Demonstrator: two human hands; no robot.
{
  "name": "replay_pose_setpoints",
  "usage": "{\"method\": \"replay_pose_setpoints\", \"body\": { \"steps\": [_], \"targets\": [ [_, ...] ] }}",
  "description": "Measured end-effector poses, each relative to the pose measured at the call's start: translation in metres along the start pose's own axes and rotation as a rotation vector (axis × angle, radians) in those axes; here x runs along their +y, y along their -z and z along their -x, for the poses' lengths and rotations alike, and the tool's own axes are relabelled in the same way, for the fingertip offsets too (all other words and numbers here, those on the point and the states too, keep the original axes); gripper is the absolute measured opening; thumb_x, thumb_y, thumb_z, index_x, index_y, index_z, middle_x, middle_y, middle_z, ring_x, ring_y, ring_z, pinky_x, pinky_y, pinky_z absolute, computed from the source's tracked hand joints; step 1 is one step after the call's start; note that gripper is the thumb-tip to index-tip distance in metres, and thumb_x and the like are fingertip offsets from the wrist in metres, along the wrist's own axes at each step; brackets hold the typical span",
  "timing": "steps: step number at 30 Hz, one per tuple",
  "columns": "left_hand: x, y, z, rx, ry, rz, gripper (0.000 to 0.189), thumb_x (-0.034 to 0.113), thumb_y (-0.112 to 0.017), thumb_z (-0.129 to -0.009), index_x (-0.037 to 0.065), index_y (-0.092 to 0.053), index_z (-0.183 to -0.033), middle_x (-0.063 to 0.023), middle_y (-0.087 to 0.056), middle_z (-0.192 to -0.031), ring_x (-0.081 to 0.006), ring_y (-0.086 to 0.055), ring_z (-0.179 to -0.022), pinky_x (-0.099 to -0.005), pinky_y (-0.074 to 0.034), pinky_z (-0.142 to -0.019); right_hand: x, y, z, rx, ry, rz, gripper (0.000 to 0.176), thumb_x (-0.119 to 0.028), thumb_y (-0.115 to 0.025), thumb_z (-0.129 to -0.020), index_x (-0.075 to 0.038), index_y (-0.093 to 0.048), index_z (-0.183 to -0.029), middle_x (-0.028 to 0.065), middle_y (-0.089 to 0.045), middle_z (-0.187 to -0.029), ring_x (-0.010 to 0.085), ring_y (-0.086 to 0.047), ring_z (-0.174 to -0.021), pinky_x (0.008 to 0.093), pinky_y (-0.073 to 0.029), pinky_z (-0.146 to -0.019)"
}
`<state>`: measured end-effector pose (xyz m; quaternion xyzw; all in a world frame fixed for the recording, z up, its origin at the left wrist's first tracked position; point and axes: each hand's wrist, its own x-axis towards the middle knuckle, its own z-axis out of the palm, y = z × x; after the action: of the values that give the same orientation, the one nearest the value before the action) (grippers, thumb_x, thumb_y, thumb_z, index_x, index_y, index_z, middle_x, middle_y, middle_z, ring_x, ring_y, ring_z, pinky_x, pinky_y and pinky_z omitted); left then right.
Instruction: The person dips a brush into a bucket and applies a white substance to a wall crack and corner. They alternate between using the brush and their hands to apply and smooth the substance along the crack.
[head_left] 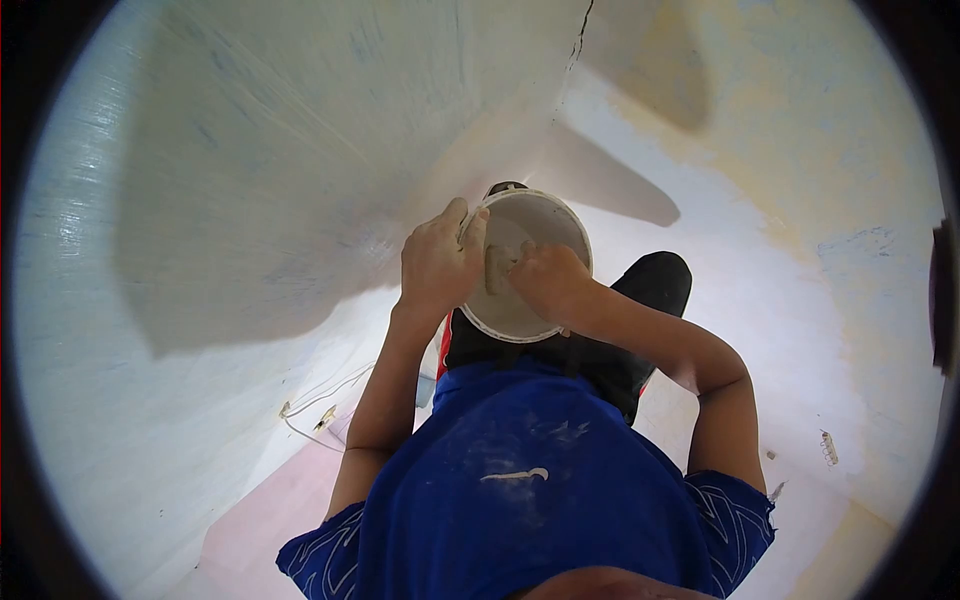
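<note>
A round white bucket (583,232) stands out in front of the blue shirt, with greyish-white material inside. My left hand (440,262) grips its left rim, fingers closed and smeared with pale material. Inside the bucket is my right hand (548,282), its fingers closed at a short, coated, tool-like piece (496,270). What exactly the right hand grips is partly hidden by its own fingers.
A patchy wall (260,130) with a broad shadow rises on the left. Thin white wires (330,385) come out of it lower down. A dark crack (580,40) runs at the top. A black shoe (660,278) shows right of the bucket.
</note>
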<state>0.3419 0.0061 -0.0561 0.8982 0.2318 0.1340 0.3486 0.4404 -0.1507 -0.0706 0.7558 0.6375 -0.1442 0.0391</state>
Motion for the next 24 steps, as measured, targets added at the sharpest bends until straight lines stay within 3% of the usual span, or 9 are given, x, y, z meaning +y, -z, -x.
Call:
{"method": "replay_pose_setpoints", "body": {
  "steps": [6, 12, 14, 20, 24],
  "targets": [
    [0.001, 0.001, 0.0, -0.009, 0.018, 0.009, 0.036, 0.032, -0.055, -0.104, 0.002, -0.052, -0.084, -0.027, -0.062, -0.074, -0.0508, -0.062, -0.073, -0.0573, -0.046, -0.067, 0.006, 0.002, -0.001, -0.026, -0.015, 0.025, 0.028, -0.011, -0.074, -0.078, -0.001, -0.074, -0.104, 0.0205, -0.071, -0.099, 0.0317, -0.075, -0.093, 0.0404, -0.062, -0.079],
    [0.003, 0.003, 0.001, -0.005, 0.005, 0.003, 0.037, 0.032, -0.055, -0.104, 0.002, -0.052, -0.084, -0.0271, -0.062, -0.075, -0.0507, -0.062, -0.074, -0.0574, -0.045, -0.068, 0.019, 0.003, -0.001, 0.032, -0.021, -0.108, 0.02, -0.008, -0.07, -0.082, 0.001, -0.071, -0.1, 0.0239, -0.071, -0.099, 0.04, -0.072, -0.093, 0.0462, -0.059, -0.082],
    [0.003, 0.004, 0.001, 0.001, 0.003, -0.004, 0.037, 0.032, -0.055, -0.104, 0.001, -0.052, -0.084, -0.0271, -0.062, -0.075, -0.0506, -0.062, -0.074, -0.0574, -0.045, -0.068, 0.016, 0.006, -0.001, 0.241, -0.11, -0.383, 0.017, -0.011, -0.071, -0.086, 0.003, -0.069, -0.096, 0.023, -0.072, -0.094, 0.0404, -0.072, -0.09, 0.0468, -0.057, -0.082],
    [0.002, 0.004, 0.001, -0.013, 0.002, 0.003, 0.036, 0.031, -0.056, -0.104, 0.001, -0.052, -0.084, -0.027, -0.062, -0.076, -0.0503, -0.062, -0.075, -0.0575, -0.045, -0.068, 0.012, 0.009, -0.013, 0.342, -0.236, -0.751, 0.027, -0.021, -0.078, -0.084, 0.002, -0.068, -0.093, 0.0206, -0.072, -0.085, 0.0366, -0.071, -0.082, 0.0454, -0.055, -0.078],
    [-0.002, 0.001, 0.001, 0.049, -0.034, 0.039, 0.038, 0.033, -0.056, -0.104, 0.001, -0.052, -0.084, -0.0275, -0.056, -0.068, -0.0494, -0.058, -0.067, -0.0536, -0.043, -0.063, 0.015, -0.007, -0.02, 0.338, -0.253, -0.769, 0.025, -0.021, -0.078, -0.084, 0.001, -0.069, -0.093, 0.0193, -0.072, -0.086, 0.036, -0.07, -0.078, 0.0454, -0.054, -0.075]
  ]
}}
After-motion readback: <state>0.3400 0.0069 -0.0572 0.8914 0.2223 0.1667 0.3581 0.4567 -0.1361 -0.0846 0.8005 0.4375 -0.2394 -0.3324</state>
